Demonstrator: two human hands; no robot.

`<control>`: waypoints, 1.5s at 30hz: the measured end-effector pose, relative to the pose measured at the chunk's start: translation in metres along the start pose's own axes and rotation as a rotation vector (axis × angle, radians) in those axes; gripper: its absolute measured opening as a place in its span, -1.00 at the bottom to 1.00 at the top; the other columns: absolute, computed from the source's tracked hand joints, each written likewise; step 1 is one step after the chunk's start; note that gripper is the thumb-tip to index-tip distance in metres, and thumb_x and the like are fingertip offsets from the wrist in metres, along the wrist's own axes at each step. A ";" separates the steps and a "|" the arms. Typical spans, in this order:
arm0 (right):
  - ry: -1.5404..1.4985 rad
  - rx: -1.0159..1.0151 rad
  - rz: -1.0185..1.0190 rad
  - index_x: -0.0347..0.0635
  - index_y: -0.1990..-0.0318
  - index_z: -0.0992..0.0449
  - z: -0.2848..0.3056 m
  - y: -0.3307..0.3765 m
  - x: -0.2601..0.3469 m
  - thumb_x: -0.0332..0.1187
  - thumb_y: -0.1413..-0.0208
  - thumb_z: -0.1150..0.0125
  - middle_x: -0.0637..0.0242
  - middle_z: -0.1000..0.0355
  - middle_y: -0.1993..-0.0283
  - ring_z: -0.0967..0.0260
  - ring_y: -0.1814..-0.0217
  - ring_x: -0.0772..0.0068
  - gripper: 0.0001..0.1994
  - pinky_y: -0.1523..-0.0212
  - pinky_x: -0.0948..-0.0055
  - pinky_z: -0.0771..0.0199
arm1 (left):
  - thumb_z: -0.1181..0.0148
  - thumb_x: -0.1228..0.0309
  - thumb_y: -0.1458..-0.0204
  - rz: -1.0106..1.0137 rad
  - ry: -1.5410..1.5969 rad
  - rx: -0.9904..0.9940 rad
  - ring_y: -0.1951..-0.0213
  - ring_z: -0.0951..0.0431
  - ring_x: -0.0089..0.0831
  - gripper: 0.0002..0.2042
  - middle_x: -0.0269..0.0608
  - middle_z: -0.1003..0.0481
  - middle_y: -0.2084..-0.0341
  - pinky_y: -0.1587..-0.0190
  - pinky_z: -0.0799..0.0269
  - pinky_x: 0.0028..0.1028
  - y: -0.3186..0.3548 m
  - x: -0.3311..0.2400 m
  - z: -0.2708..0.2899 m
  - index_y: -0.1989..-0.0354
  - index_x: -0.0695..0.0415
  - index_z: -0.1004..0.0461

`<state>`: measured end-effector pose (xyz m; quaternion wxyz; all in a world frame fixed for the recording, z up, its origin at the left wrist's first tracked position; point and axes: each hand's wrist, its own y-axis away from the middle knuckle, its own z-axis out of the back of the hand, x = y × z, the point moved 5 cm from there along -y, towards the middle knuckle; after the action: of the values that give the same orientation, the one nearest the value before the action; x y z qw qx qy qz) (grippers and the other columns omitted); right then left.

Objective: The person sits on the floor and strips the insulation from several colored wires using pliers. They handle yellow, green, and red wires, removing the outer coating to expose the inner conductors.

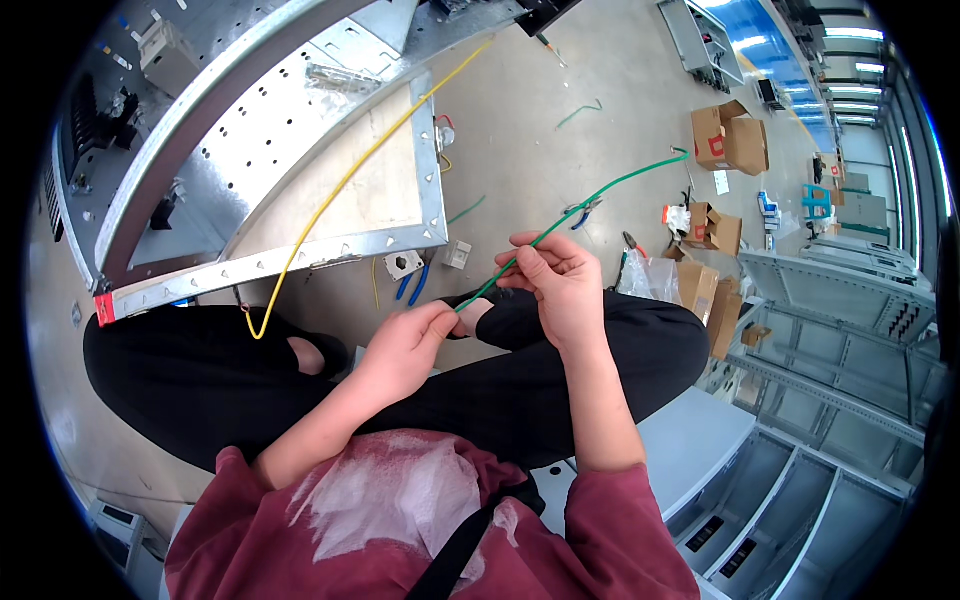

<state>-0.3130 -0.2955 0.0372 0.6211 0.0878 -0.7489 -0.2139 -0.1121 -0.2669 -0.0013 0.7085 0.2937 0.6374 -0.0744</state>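
A green wire (607, 187) runs between my two hands and on toward the upper right, where its end is bent. My left hand (402, 345) pinches it near its lower end, in front of my crossed legs. Higher and to the right, my right hand (556, 277) grips the same wire between thumb and fingers. To the left, a yellow wire (345, 185) arches over the metal cabinet frame (340, 245), and its near end curls by my left knee.
Blue-handled pliers (414, 284) and a white socket-like part (403, 264) lie just beyond my left hand. Another pair of pliers (584, 214) is on the floor farther right. Cardboard boxes (728, 138) stand at the right, with grey metal cabinets (790, 500) at the lower right.
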 end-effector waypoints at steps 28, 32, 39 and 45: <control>-0.043 0.061 -0.120 -0.39 0.04 -0.57 -0.019 0.003 -0.035 -0.52 -0.26 -0.28 0.06 -0.63 0.20 -0.61 0.24 0.38 -0.83 0.16 0.41 -0.67 | 0.02 0.24 -0.42 0.231 0.378 0.111 0.59 -0.18 -0.65 -0.68 -0.50 -0.22 0.67 0.50 -0.09 -0.53 -0.001 0.017 -0.007 0.27 0.19 -0.53; -0.057 0.101 -0.096 -0.39 0.03 -0.56 -0.018 0.003 -0.034 -0.49 -0.27 -0.28 0.06 -0.62 0.19 -0.62 0.20 0.34 -0.81 0.14 0.37 -0.67 | 0.06 0.24 -0.43 0.282 0.569 0.209 0.62 -0.10 -0.70 -0.69 -0.56 -0.16 0.68 0.55 -0.01 -0.57 0.002 0.018 -0.013 0.23 0.19 -0.51; 0.016 -0.021 -0.011 -0.39 -0.02 -0.53 -0.009 0.003 -0.022 -0.49 -0.32 -0.22 0.03 -0.62 0.17 -0.63 0.16 0.21 -0.80 0.13 0.31 -0.69 | 0.05 0.31 -0.40 0.281 0.360 0.162 0.48 -0.25 -0.67 -0.72 -0.48 -0.33 0.58 0.40 -0.19 -0.54 0.000 0.020 -0.012 0.25 0.18 -0.55; -0.136 -0.076 0.118 -0.35 -0.05 -0.48 0.015 -0.003 0.006 -0.34 -0.41 -0.12 0.00 -0.61 0.18 -0.65 0.18 0.08 -0.75 0.17 0.25 -0.71 | 0.03 0.34 -0.40 0.187 0.318 0.157 0.59 -0.15 -0.72 -0.74 -0.54 -0.21 0.66 0.51 -0.05 -0.58 0.005 0.010 -0.016 0.26 0.20 -0.53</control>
<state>-0.3291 -0.2979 0.0395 0.5831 0.0050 -0.7846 -0.2107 -0.1218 -0.2517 -0.0095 0.5777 0.4142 0.7032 -0.0106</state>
